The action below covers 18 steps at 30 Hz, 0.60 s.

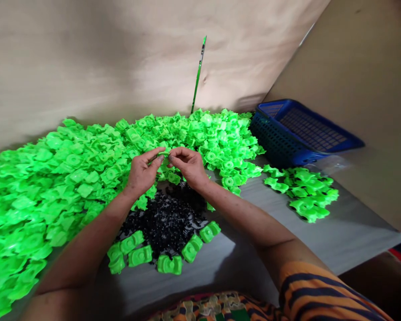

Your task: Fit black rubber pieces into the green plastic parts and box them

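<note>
My left hand [143, 172] and my right hand [189, 166] meet in front of the big heap of bright green plastic pieces [100, 165]. Between their fingertips they pinch one green piece [163, 153], seen nearly edge-on. Below my hands lies a pile of small black parts [169, 218]. Along its near edge several green car-shaped pieces rest on the table, among them one [169, 265] at the front and one [191, 248] to its right.
A blue basket [287, 145] stands at the back right against the wall. In front of it sits a cluster of green pieces with dark parts beneath [309, 191]. A thin green stick [198, 76] rises behind the heap. The table [350, 232] is grey.
</note>
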{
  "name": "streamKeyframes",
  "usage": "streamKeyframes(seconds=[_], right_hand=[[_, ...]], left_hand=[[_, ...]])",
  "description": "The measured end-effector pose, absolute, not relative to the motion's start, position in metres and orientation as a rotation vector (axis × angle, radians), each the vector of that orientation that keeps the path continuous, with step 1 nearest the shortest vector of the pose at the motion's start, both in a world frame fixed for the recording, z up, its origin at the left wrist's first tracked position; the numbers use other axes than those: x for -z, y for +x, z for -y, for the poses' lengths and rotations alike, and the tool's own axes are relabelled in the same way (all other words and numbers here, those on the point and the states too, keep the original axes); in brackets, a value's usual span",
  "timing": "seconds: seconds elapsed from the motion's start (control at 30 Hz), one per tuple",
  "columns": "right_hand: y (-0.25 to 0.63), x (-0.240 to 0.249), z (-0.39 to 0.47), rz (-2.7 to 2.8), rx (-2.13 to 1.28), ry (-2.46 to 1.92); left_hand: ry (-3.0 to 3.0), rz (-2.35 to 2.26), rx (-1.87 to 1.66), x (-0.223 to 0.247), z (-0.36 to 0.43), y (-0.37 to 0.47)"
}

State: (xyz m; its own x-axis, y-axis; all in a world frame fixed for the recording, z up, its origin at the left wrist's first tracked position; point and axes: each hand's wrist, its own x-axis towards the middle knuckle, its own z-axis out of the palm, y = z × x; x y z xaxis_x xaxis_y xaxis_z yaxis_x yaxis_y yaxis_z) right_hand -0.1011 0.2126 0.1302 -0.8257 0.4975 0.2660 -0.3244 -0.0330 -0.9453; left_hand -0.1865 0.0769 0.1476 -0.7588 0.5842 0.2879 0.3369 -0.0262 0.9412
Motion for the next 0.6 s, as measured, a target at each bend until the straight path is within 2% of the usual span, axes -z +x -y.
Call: streamKeyframes(seconds=[0.6], right_hand=[[-0.1026, -0.1262, -0.2106, 1.718, -1.845, -0.128]], left_hand=[[1.102, -2.034, -1.850, -0.1444, -0.0756, -0.1915]])
